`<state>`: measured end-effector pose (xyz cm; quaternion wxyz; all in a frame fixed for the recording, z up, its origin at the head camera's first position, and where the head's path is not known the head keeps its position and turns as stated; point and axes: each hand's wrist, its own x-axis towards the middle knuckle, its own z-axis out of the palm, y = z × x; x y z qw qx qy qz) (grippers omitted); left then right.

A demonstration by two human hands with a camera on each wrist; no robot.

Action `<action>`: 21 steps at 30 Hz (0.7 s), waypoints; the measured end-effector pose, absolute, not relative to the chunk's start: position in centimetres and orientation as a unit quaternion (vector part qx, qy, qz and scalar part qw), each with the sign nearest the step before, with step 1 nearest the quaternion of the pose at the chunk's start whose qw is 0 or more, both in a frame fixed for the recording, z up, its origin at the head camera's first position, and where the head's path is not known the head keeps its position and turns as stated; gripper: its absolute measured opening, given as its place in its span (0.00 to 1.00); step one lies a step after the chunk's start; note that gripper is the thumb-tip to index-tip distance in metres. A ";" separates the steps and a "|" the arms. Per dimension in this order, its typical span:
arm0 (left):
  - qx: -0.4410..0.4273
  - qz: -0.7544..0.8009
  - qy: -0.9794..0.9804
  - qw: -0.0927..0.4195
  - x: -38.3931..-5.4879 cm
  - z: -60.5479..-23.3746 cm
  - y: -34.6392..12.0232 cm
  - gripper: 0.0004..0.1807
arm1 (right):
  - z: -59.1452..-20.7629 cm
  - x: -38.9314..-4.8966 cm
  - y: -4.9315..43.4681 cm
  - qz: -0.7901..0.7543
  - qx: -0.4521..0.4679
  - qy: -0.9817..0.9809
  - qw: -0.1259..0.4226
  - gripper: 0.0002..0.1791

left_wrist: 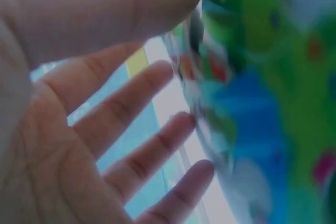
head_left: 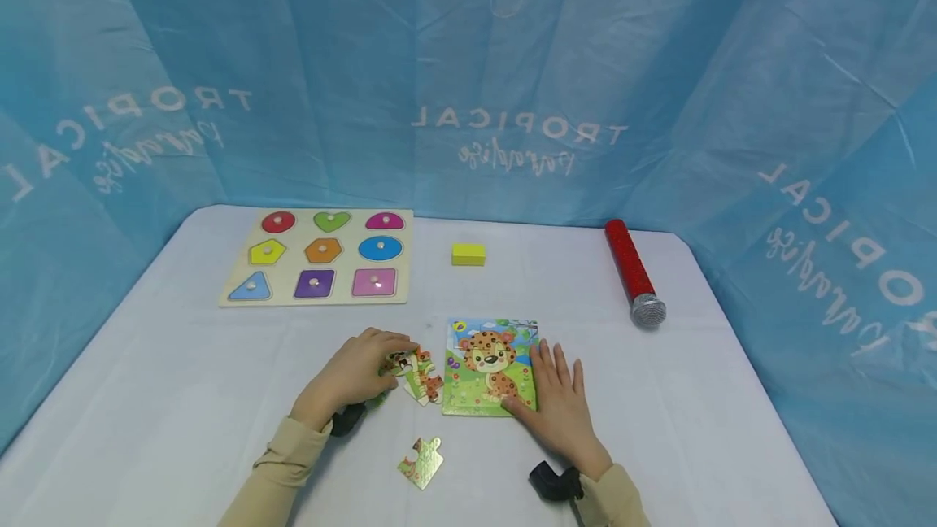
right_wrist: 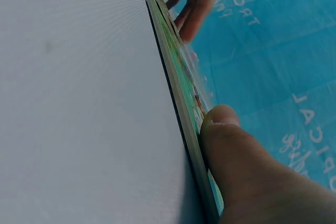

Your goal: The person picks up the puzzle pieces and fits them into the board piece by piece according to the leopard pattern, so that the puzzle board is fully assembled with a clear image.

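Note:
A square jigsaw puzzle board [head_left: 490,368] with a cartoon leopard lies in the middle of the table. My right hand [head_left: 562,405] rests flat along its right side, fingers straight. The right wrist view shows that thumb [right_wrist: 231,145] pressing on the board's edge. To the left, my left hand [head_left: 362,368] reaches over several overlapping loose puzzle pieces [head_left: 423,381]. In the left wrist view its fingers [left_wrist: 152,145] are spread and nearly straight, tips touching the blurred pieces [left_wrist: 252,114]. One more puzzle piece [head_left: 421,462] lies alone nearer the front.
A wooden shape board [head_left: 344,234] with coloured knobbed shapes lies at the back left. Behind the leopard board sits a yellow block [head_left: 468,254]. A red microphone [head_left: 634,271] lies at the right. Blue printed cloth [head_left: 468,63] hangs around the white table [head_left: 183,397].

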<state>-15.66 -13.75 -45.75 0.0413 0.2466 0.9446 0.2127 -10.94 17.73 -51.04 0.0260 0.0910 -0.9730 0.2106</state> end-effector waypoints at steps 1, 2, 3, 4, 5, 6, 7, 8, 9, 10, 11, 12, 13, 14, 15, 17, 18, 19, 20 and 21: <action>0.255 0.213 0.943 0.037 -15.6 -45.9 -13.6 0.25 | -51.0 -10.9 17.8 0.211 0.091 -0.973 0.028 0.51; 0.261 0.213 0.941 0.032 -15.6 -46.0 -13.5 0.25 | -51.0 -11.0 17.8 0.211 0.090 -0.973 0.027 0.51; 0.263 0.214 0.940 0.027 -15.6 -46.0 -13.3 0.25 | -51.0 -11.0 17.9 0.215 0.090 -0.972 0.027 0.51; 0.262 0.215 0.941 0.023 -15.6 -46.1 -13.1 0.25 | -51.0 -11.0 17.9 0.217 0.090 -0.972 0.025 0.51; 0.259 0.215 0.941 0.020 -15.7 -46.2 -13.0 0.25 | -51.0 -11.0 17.9 0.218 0.091 -0.971 0.023 0.51; 0.256 0.215 0.942 0.017 -15.7 -46.3 -12.9 0.25 | -51.0 -11.0 17.9 0.217 0.091 -0.972 0.019 0.51; 0.251 0.214 0.944 0.015 -15.6 -46.3 -12.9 0.25 | -51.0 -11.0 17.9 0.218 0.091 -0.972 0.016 0.51; 0.247 0.211 0.946 0.012 -15.6 -46.3 -12.9 0.26 | -50.9 -11.0 17.8 0.217 0.091 -0.972 0.013 0.51; 0.244 0.210 0.947 0.011 -15.6 -46.3 -12.9 0.27 | -51.0 -11.0 17.8 0.215 0.091 -0.972 0.011 0.51; 0.243 0.207 0.948 0.006 -15.6 -46.3 -12.9 0.27 | -51.0 -11.0 17.8 0.209 0.090 -0.974 0.009 0.51; 0.242 0.207 0.948 0.001 -15.6 -46.3 -12.8 0.27 | -51.1 -11.0 17.8 0.207 0.090 -0.974 0.008 0.51; 0.244 0.206 0.948 -0.007 -15.5 -46.2 -12.8 0.27 | -51.0 -10.9 17.8 0.207 0.090 -0.974 0.009 0.51; 0.246 0.205 0.947 -0.015 -15.5 -46.2 -12.8 0.27 | -51.1 -10.9 17.8 0.207 0.091 -0.974 0.010 0.51; 0.247 0.205 0.947 -0.024 -15.5 -46.2 -12.7 0.27 | -51.1 -10.9 17.9 0.207 0.091 -0.974 0.011 0.51; 0.248 0.202 0.947 -0.032 -15.5 -46.1 -12.6 0.26 | -51.1 -10.9 17.9 0.207 0.091 -0.974 0.011 0.51; 0.249 0.194 0.948 -0.047 -15.5 -46.1 -12.4 0.26 | -51.1 -11.0 17.9 0.209 0.091 -0.974 0.011 0.52; 0.247 0.187 0.949 -0.052 -15.5 -46.1 -12.3 0.26 | -51.1 -11.0 17.9 0.209 0.091 -0.974 0.011 0.52; 0.245 0.177 0.952 -0.059 -15.5 -46.2 -12.2 0.25 | -51.1 -11.0 17.9 0.208 0.090 -0.974 0.011 0.52; 0.241 0.166 0.954 -0.066 -15.5 -46.3 -12.2 0.24 | -51.1 -11.0 17.9 0.208 0.091 -0.974 0.011 0.52; 0.236 0.156 0.956 -0.073 -15.5 -46.4 -12.1 0.22 | -51.1 -11.1 17.9 0.209 0.091 -0.974 0.011 0.52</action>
